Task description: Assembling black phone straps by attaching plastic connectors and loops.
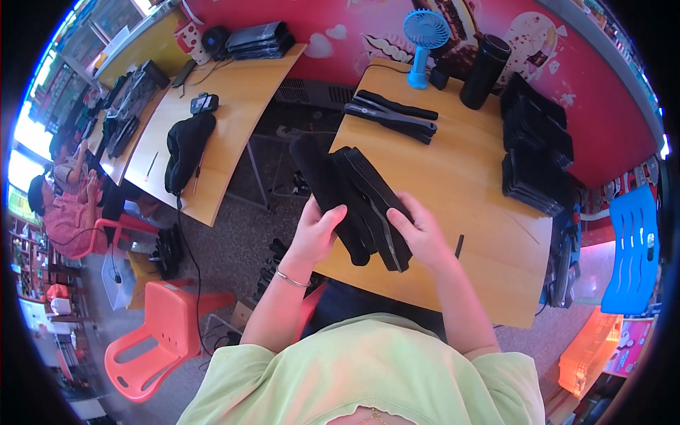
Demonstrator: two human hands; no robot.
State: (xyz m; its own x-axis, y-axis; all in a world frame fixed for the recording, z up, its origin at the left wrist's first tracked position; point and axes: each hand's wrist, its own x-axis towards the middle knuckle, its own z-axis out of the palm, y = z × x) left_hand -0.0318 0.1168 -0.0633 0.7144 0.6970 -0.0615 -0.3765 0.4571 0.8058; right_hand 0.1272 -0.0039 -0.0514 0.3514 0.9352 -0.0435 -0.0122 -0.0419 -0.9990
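Note:
Above the front edge of the wooden table (489, 269), both my hands grip a long black padded fabric piece (347, 191) made of thick strips lying side by side. My left hand (314, 234) is closed round its soft, rounded left strip, thumb on top. On the other side, my right hand (423, 230) is closed on the flatter, layered strip, which has a grey edge. Fingers under the piece are hidden. Farther back on the table lies a similar black-and-grey padded piece (393, 117).
Stacks of folded black pieces (535, 142) stand on the table's right, near a black cylinder (486, 71) and a blue fan (425, 46). A second table (241, 85) holds a black bag (190, 152). An orange chair (166, 333) is at left; two people sit beyond.

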